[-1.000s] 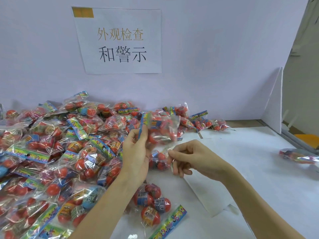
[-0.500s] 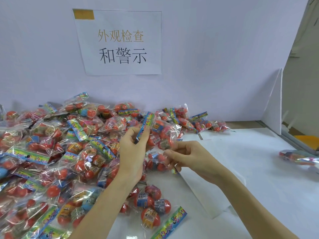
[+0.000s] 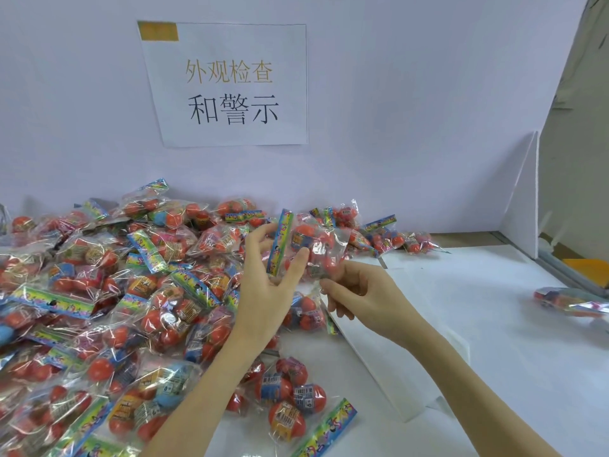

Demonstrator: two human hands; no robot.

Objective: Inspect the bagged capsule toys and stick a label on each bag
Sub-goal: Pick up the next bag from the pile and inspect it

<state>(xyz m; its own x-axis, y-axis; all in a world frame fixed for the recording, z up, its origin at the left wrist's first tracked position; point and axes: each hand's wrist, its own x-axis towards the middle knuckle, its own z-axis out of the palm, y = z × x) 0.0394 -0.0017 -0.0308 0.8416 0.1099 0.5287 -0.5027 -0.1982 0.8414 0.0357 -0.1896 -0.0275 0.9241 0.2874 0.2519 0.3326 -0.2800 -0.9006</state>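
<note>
- Held bag [image 3: 311, 250]: clear bag of red capsule toys, raised above the desk [image 3: 478, 308] just right of the pile [image 3: 115, 291], presumably lifted for inspection.
- Left hand [image 3: 272, 275]: palm up, thumb and fingers grasping the bag's striped header edge.
- Right hand [image 3: 357, 291]: fingers curled at the bag's lower corner, apparently pinching a small label; too small to confirm.

Both forearms are bare; no sleeves, rings or watch.
</note>
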